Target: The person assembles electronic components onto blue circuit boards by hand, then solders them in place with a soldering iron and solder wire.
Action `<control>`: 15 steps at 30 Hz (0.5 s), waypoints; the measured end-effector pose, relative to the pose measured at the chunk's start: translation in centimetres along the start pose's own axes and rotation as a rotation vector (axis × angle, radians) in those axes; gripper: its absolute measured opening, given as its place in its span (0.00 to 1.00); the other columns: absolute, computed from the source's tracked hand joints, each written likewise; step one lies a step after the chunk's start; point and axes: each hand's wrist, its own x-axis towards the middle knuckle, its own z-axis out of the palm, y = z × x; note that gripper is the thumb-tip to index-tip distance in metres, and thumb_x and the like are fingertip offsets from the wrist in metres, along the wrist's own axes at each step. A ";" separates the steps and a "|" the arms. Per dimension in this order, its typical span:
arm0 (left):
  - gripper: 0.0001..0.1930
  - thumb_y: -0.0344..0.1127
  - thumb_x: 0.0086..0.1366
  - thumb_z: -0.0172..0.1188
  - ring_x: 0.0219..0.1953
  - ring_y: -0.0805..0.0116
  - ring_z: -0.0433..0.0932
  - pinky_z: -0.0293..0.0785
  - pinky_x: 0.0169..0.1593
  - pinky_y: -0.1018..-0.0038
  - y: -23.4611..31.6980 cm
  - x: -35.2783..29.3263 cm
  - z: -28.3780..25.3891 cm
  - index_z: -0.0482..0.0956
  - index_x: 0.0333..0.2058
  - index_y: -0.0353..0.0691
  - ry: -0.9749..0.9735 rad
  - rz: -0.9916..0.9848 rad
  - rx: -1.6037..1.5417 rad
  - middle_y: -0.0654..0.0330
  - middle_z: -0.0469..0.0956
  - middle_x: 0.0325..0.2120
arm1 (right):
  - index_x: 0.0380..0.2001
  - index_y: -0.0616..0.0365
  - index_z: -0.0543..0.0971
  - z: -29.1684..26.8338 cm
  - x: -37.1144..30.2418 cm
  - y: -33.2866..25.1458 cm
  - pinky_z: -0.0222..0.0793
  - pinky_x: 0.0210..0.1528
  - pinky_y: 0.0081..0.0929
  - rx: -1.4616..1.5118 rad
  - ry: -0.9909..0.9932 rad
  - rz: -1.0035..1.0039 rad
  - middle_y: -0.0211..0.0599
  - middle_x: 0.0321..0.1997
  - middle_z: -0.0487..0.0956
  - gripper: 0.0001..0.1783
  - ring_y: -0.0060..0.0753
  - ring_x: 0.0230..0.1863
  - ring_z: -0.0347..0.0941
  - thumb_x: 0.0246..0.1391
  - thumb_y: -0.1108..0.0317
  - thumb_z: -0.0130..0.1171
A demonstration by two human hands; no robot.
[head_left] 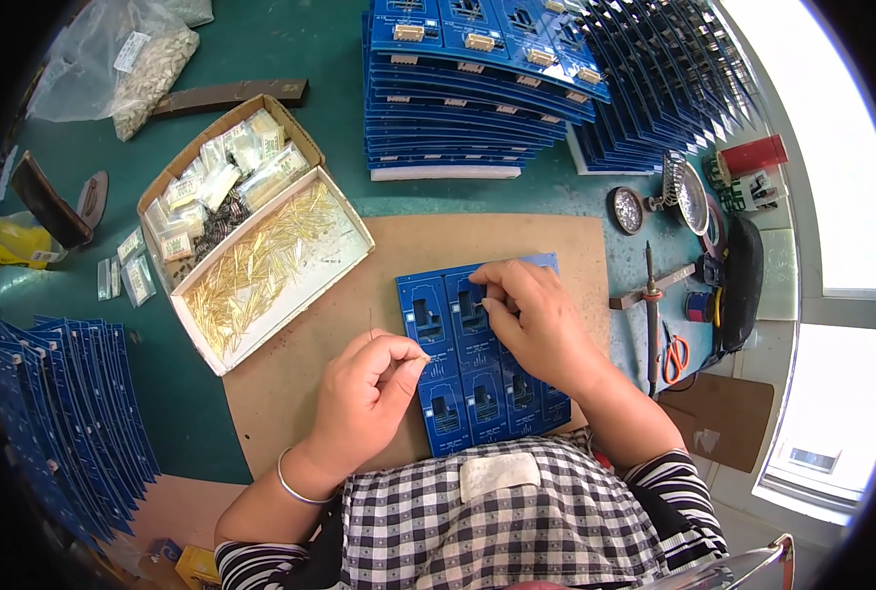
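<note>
A blue circuit board panel (487, 379), divided into repeated sections with cutouts, lies in front of me. My left hand (364, 393) is closed beside its left edge, thumb and forefinger pinched together. A thin metal pin (370, 319) sticks up from behind its fingers, and a tiny tip shows at the pinch. Over the panel's upper part, my right hand (536, 320) has thumb and forefinger closed near a cutout; whatever they grip is too small to make out. Left of the panel, many thin gold-coloured pins (251, 275) lie loose in a white cardboard tray (325, 258).
Brown board (300, 403) underlies the panel. A box with small bags (197, 192) adjoins the tray. Stacked blue panels (457, 108) stand at the back, others (64, 413) at left. To the right are a soldering iron (651, 324), orange-handled scissors (676, 356) and a small round tin (627, 210).
</note>
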 end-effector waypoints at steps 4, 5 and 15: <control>0.03 0.28 0.64 0.57 0.24 0.78 0.66 0.64 0.29 0.81 0.1 0.0 0.0 0.76 0.33 0.35 0.003 -0.002 -0.005 0.63 0.72 0.27 | 0.40 0.57 0.75 0.2 0.1 -0.1 0.64 0.44 0.38 0.002 0.008 -0.004 0.37 0.31 0.76 0.12 0.43 0.37 0.73 0.50 0.77 0.54; 0.02 0.28 0.64 0.57 0.24 0.78 0.66 0.64 0.29 0.81 0.1 0.0 0.0 0.76 0.33 0.35 0.002 -0.003 -0.005 0.63 0.72 0.27 | 0.40 0.57 0.75 0.3 0.1 -0.1 0.64 0.44 0.38 -0.006 0.021 -0.009 0.37 0.30 0.76 0.12 0.43 0.36 0.73 0.50 0.77 0.54; 0.03 0.28 0.64 0.57 0.23 0.79 0.66 0.63 0.29 0.82 0.2 0.0 -0.1 0.76 0.33 0.35 0.001 0.002 -0.001 0.63 0.72 0.27 | 0.43 0.57 0.72 0.1 1.3 0.1 0.64 0.38 0.38 -0.009 -0.055 0.015 0.35 0.25 0.74 0.16 0.43 0.29 0.72 0.47 0.78 0.53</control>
